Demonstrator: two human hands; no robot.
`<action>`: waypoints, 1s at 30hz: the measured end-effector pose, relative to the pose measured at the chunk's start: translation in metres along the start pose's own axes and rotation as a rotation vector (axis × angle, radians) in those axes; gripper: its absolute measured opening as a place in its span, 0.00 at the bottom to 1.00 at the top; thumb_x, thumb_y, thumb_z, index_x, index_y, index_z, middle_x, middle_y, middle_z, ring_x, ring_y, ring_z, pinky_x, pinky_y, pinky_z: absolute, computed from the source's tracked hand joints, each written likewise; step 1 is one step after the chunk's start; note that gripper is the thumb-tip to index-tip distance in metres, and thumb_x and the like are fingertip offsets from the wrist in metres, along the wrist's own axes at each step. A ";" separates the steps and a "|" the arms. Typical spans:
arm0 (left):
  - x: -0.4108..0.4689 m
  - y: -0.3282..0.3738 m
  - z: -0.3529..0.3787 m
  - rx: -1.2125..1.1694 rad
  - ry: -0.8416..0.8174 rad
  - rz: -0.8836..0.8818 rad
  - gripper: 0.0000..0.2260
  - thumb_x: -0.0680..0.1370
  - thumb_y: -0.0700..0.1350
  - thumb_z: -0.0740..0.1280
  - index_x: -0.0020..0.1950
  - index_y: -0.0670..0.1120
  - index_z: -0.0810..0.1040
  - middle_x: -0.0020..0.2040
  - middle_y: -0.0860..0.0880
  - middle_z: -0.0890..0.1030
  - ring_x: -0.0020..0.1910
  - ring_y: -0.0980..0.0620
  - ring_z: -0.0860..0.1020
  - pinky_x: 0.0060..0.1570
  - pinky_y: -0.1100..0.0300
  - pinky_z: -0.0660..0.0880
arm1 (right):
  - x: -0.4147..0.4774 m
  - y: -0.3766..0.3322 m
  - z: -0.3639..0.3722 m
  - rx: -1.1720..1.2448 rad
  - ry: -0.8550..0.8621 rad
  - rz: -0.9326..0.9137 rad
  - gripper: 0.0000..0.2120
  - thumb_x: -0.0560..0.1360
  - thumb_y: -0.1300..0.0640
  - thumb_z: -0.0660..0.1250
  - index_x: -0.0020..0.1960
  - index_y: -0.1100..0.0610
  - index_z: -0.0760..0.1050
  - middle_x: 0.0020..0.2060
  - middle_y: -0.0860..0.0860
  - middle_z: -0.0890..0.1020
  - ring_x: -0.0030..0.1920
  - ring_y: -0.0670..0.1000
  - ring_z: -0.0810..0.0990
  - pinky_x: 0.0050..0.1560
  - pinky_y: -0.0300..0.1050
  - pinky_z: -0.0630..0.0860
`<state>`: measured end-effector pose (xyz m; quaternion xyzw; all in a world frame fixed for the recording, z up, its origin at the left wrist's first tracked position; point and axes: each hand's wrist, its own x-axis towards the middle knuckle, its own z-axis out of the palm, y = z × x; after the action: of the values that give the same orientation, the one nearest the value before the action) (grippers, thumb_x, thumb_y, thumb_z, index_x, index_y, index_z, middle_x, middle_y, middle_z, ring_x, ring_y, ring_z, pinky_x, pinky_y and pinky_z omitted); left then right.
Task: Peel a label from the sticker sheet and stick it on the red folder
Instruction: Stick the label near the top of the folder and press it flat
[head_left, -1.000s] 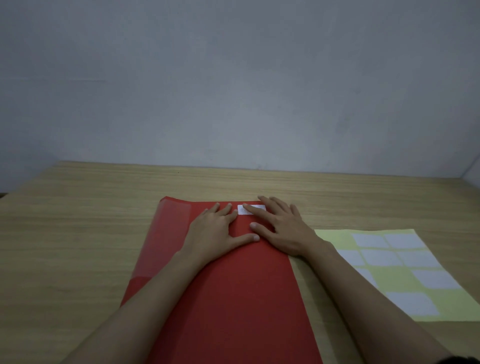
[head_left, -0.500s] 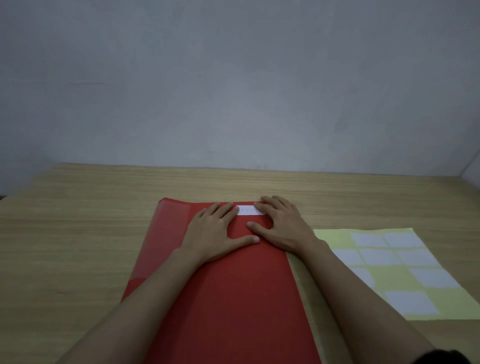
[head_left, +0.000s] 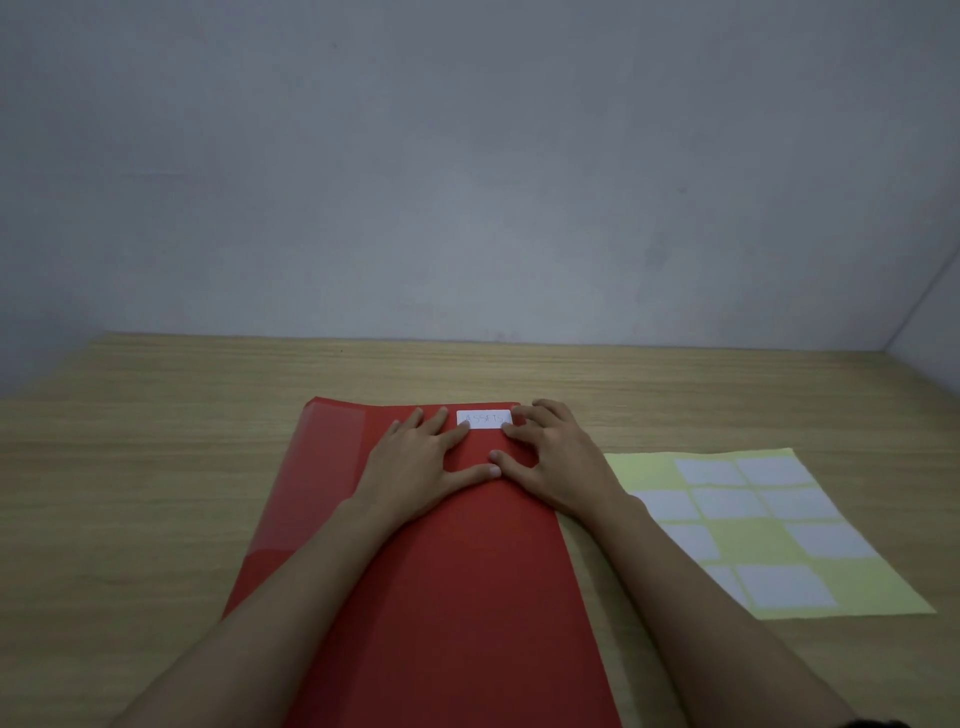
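Note:
A red folder (head_left: 441, 587) lies lengthwise on the wooden table in front of me. A small white label (head_left: 484, 419) with handwriting lies flat on the folder near its far right corner. My left hand (head_left: 421, 462) rests flat on the folder, fingertips touching the label's left end. My right hand (head_left: 556, 457) rests with curled fingers at the label's right end, its thumb meeting my left thumb. The yellow sticker sheet (head_left: 748, 530) with several white labels lies to the right of the folder.
The wooden table (head_left: 130, 493) runs back to a grey wall (head_left: 467, 182). A clear plastic flap (head_left: 311, 478) covers the folder's left strip.
My right hand has slid to the right off the label, uncovering its full length and its writing. My left hand has stayed flat in place.

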<state>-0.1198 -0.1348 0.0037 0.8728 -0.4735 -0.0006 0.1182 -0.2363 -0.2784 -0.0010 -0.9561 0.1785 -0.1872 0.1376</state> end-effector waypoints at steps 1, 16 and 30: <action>0.000 0.000 0.000 -0.009 -0.006 -0.001 0.46 0.59 0.76 0.43 0.72 0.56 0.62 0.76 0.48 0.60 0.76 0.46 0.55 0.73 0.47 0.54 | 0.000 -0.001 -0.001 0.005 -0.002 -0.001 0.30 0.69 0.35 0.56 0.62 0.53 0.77 0.66 0.49 0.75 0.70 0.51 0.64 0.68 0.51 0.66; -0.030 -0.001 -0.004 -0.067 -0.168 -0.003 0.48 0.59 0.79 0.40 0.75 0.58 0.45 0.78 0.56 0.44 0.76 0.56 0.42 0.75 0.50 0.41 | -0.042 0.004 -0.017 -0.051 -0.298 0.057 0.29 0.79 0.41 0.48 0.76 0.51 0.49 0.78 0.47 0.52 0.77 0.46 0.46 0.76 0.47 0.42; -0.097 0.036 0.002 -0.195 0.205 -0.146 0.18 0.79 0.47 0.59 0.67 0.42 0.72 0.69 0.42 0.71 0.69 0.46 0.68 0.68 0.55 0.62 | -0.100 -0.019 -0.035 -0.060 -0.135 0.019 0.20 0.81 0.51 0.51 0.70 0.56 0.65 0.71 0.51 0.69 0.72 0.50 0.63 0.75 0.49 0.48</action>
<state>-0.2031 -0.0742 -0.0012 0.8847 -0.3920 0.0338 0.2499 -0.3316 -0.2285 0.0056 -0.9685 0.1836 -0.1156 0.1222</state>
